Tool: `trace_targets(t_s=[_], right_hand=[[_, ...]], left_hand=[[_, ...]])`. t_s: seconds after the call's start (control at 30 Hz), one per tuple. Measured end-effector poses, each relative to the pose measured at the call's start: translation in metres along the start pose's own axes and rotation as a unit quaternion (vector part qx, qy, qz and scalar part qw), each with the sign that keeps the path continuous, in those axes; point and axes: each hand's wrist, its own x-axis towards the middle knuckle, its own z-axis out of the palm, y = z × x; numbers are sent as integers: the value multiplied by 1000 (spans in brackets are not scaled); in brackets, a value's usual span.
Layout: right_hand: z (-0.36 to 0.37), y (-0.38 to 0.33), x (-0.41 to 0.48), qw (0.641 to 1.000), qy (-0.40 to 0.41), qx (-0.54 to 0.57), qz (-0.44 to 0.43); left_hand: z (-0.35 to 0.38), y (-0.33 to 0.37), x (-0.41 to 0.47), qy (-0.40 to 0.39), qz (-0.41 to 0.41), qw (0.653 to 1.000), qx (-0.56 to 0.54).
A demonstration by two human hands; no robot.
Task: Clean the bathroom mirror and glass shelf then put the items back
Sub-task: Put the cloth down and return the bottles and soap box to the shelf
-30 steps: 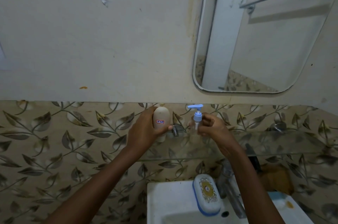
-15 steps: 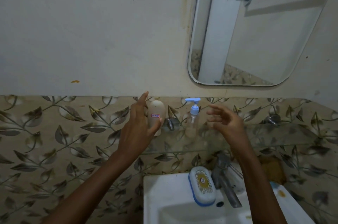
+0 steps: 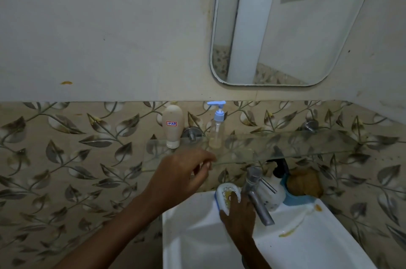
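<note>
A cream tube (image 3: 173,127) with a red-edged label stands cap-down at the left end of the glass shelf (image 3: 285,143). Beside it stands a clear pump bottle (image 3: 217,130) with a blue head. My left hand (image 3: 182,175) hovers below the shelf's front edge, fingers loosely curled, holding nothing. My right hand (image 3: 238,213) is down at the sink, its fingers closed around a white soap case (image 3: 227,197) with a blue rim and a gold pattern. The mirror (image 3: 285,22) hangs on the wall above.
A metal tap (image 3: 257,194) stands just right of the soap case on the white sink (image 3: 197,235). Behind it are a white pump bottle (image 3: 273,191) with a black head and a blue dish (image 3: 296,199) holding something brown. Yellow stains mark the sink's rim.
Both hands let go of the tube and the pump bottle, which now stand on the shelf. My left hand dropped below the shelf; my right hand went down onto the soap case.
</note>
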Motion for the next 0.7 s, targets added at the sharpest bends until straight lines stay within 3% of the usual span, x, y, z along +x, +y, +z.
trace_targets(t_s=[0.1,0.23,0.33,0.43,0.5,0.6,0.7], right_hand=[[14,-1,0,999,-26,35,10],[-14,-9,-13,995,47,82,3],[-54,-13,-37,973,176,146,-22],[-104,-12,-61,909,378,176,-14],[-140,-14,-70,877,441,191,-29],[-177,-17,-61,853,463,228,-81],[-190,-23,-23,859,443,237,-96]], left_hand=[[4,-3,-9,-30,-28,999,-22],[2,-5,-14,-33,-46,997,-43],[1,-4,-15,-10,-50,996,-69],[1,-2,-12,23,-55,993,-98],[2,-2,-10,36,-58,993,-100],[4,-2,-10,38,-69,992,-103],[8,-2,-9,33,-84,990,-107]])
